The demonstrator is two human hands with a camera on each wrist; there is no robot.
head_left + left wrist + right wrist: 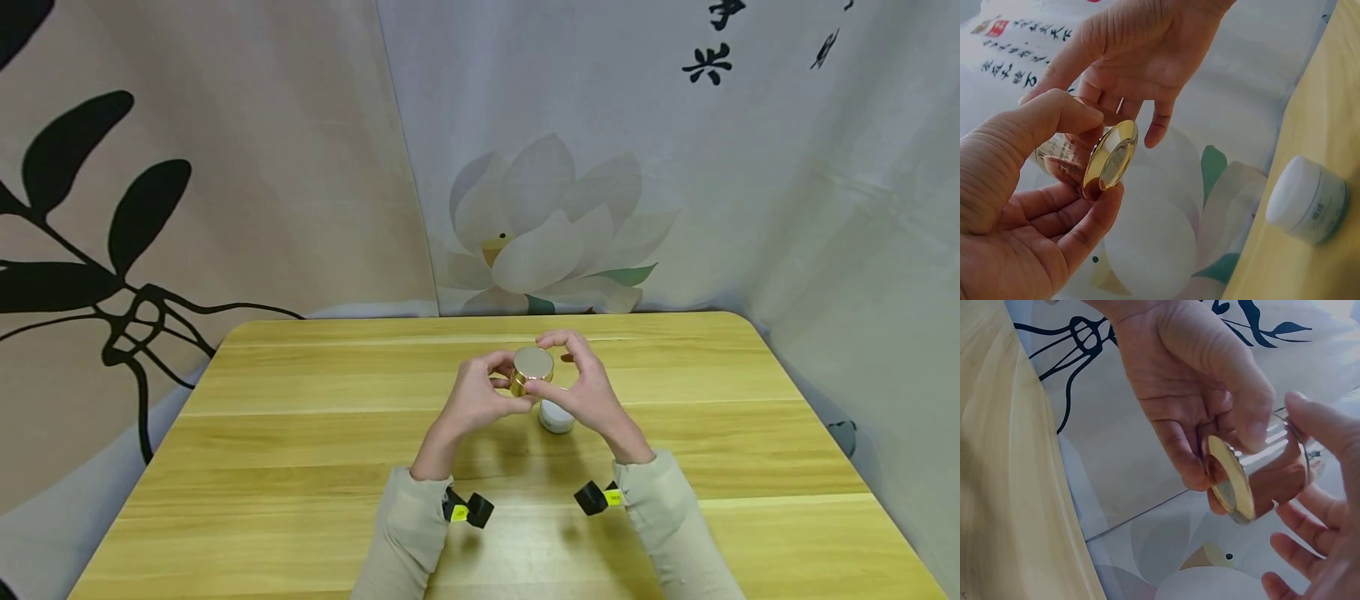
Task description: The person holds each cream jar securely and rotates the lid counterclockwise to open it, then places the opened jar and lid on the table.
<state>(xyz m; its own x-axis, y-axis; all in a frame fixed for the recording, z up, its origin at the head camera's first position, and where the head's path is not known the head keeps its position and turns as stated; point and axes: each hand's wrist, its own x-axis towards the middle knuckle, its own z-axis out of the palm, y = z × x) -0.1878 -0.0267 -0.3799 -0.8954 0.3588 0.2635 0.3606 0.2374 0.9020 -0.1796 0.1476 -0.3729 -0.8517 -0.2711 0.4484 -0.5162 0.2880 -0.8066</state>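
The shiny gold round jar with a flat pale grey top (532, 369) is held above the yellow wood-grain bench (300, 500). At its 8 o'clock, the left hand (480, 392) grips it between thumb and fingers. At its 4 o'clock is the right hand (588, 390); its fingers are spread and released, and its thumb lies at the jar's edge, but whether it presses I cannot tell. At 5 o'clock, lower, a small white round jar (557, 419) stands on the bench. The gold surface looks smooth, so it could slip if the left grip becomes loose, or tilt if the right thumb pushes one side alone; falling, it might strike the white jar. In the head view, the right hand partly covers the white jar. The gold jar's print is too small to read, and some left fingers are hidden behind it.
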